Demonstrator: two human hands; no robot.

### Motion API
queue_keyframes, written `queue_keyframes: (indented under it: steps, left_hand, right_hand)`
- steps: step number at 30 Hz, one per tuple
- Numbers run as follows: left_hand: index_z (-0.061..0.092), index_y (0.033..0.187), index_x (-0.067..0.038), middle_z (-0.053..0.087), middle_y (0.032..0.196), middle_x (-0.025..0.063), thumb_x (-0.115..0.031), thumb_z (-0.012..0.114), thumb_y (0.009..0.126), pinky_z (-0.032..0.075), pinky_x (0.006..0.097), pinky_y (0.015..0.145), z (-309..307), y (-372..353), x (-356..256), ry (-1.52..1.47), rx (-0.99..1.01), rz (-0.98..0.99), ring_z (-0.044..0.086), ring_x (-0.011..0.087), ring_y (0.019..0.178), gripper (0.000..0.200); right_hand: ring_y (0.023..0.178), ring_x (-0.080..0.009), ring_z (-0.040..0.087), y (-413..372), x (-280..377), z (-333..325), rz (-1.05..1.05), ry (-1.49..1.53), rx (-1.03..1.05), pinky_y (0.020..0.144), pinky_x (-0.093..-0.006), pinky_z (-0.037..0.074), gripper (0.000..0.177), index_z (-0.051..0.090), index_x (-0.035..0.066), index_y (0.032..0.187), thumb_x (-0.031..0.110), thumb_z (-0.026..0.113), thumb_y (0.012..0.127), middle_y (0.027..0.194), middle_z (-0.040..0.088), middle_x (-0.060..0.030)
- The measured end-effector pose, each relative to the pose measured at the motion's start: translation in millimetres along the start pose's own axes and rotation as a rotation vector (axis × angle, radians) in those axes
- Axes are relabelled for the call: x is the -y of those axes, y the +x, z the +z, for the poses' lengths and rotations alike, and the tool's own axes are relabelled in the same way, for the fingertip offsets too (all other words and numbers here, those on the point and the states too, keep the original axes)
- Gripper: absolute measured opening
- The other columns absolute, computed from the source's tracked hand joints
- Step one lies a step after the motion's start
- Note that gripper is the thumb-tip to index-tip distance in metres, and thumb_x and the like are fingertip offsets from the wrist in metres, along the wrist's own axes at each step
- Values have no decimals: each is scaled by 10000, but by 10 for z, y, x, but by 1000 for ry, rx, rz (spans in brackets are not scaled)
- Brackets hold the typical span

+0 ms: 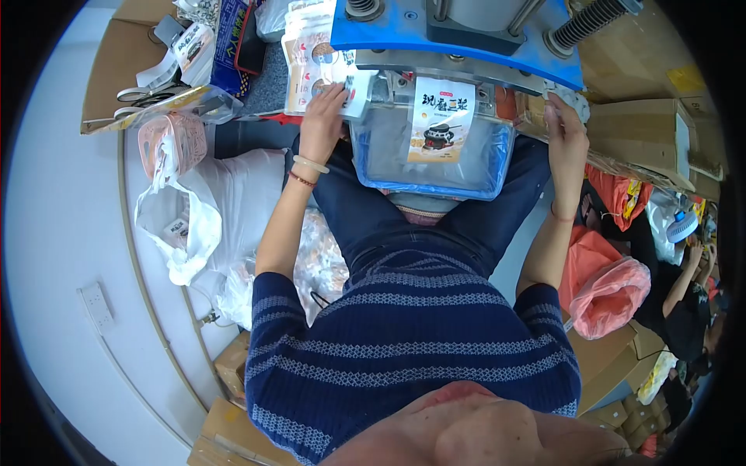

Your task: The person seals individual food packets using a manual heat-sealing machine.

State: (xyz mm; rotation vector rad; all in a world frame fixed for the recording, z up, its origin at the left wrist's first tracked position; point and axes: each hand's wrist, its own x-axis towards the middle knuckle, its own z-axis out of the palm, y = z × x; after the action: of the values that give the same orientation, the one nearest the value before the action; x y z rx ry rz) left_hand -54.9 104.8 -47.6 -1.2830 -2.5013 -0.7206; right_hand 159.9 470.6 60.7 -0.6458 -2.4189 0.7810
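Note:
My left hand (325, 111) lies with fingers stretched on a stack of printed pouches (305, 68) left of the machine. One printed pouch (440, 128) with a black pot picture hangs below the steel edge of a blue press (458, 39). Beneath and behind it sits a clear plastic bin (373, 155) lined in blue, between my knees. My right hand (566, 132) is raised at the right end of the press, fingers extended and apart, beside some crumpled clear plastic (573, 101). I see nothing held in it.
A cardboard box (109, 78) with scissors and labels stands at the upper left, above a pink basket (167, 144) and a white plastic bag (180, 233). Cardboard boxes (641, 136) and a red bag (606, 291) are at right. Another person's arm (684, 279) shows at far right.

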Motion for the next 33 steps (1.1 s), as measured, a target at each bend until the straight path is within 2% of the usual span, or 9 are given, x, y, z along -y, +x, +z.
queue_keyframes:
  steps: [5, 10, 12, 17, 19, 22, 27, 30, 33]
  left_hand:
    - [718, 1033, 26, 746, 979, 92, 91, 576, 795, 544, 252, 740, -431, 163, -551, -527, -50, -544, 705, 149, 807, 285]
    - [713, 1102, 23, 738, 993, 79, 52, 645, 843, 519, 224, 775, -551, 264, -977, -905, 5, -574, 647, 81, 869, 269]
    - [718, 1081, 32, 739, 967, 75, 38, 664, 846, 520, 231, 783, -598, 355, -1171, -1078, 78, -553, 646, 86, 878, 241]
    - [733, 1048, 13, 735, 964, 64, -105, 713, 896, 525, 229, 774, -787, 541, -1218, -978, 585, -627, 651, 88, 879, 192]
    - [726, 1043, 31, 735, 962, 72, -169, 715, 913, 524, 227, 779, -505, 432, -1072, -1377, 739, -657, 654, 82, 876, 238]
    - [681, 1130, 49, 720, 1052, 105, -136, 708, 912, 534, 249, 811, -174, 401, -1091, -1678, 686, -838, 670, 114, 919, 287]
    - [665, 1053, 78, 711, 1034, 132, -81, 694, 905, 554, 293, 820, 240, 751, -1071, -1834, 449, -1036, 691, 160, 902, 219]
    - [670, 1044, 69, 713, 1027, 130, -73, 690, 906, 556, 292, 812, 347, 799, -1098, -1846, 407, -1068, 691, 160, 887, 199]
    - [657, 1144, 57, 706, 1068, 100, -138, 700, 915, 545, 291, 849, 368, 716, -1102, -1765, 360, -944, 669, 132, 931, 303]
  right_hand:
    - [954, -163, 651, -431, 444, 285, -96, 386, 181, 843, -277, 498, 168, 702, 29, 1076, 84, 665, 922, 1054, 694, -80]
    - [951, -154, 655, -395, 1128, 385, 48, 581, 324, 835, -270, 505, 151, 711, 16, 1026, 66, 704, 884, 1003, 708, -76]
    - [925, -158, 659, -236, 1293, 304, -300, 589, 142, 811, -271, 511, 181, 711, 18, 1030, 60, 730, 855, 987, 714, -72]
    - [889, -268, 674, -14, 1152, 205, -381, 323, 416, 813, -338, 516, 186, 679, 13, 1019, 145, 680, 889, 982, 702, -132]
    - [880, -267, 675, -15, 1026, 263, -314, 316, 559, 805, -340, 517, 203, 672, 7, 1030, 162, 670, 899, 984, 702, -132]
    - [859, -267, 674, -23, 660, 493, -203, 354, 686, 772, -337, 520, 235, 670, 18, 1066, 203, 645, 924, 978, 699, -142]
    - [814, -374, 690, 77, 348, 85, -81, -391, -30, 698, -428, 541, 339, 697, 117, 1020, 412, 534, 980, 910, 707, -183]
    - [885, -403, 676, 258, -335, 89, 222, -812, 221, 715, -496, 540, 255, 657, 152, 1003, 368, 524, 973, 908, 706, -171]
    - [904, -398, 675, 246, -806, 234, -27, -753, 254, 728, -496, 537, 196, 653, 150, 1037, 301, 582, 935, 920, 711, -160]
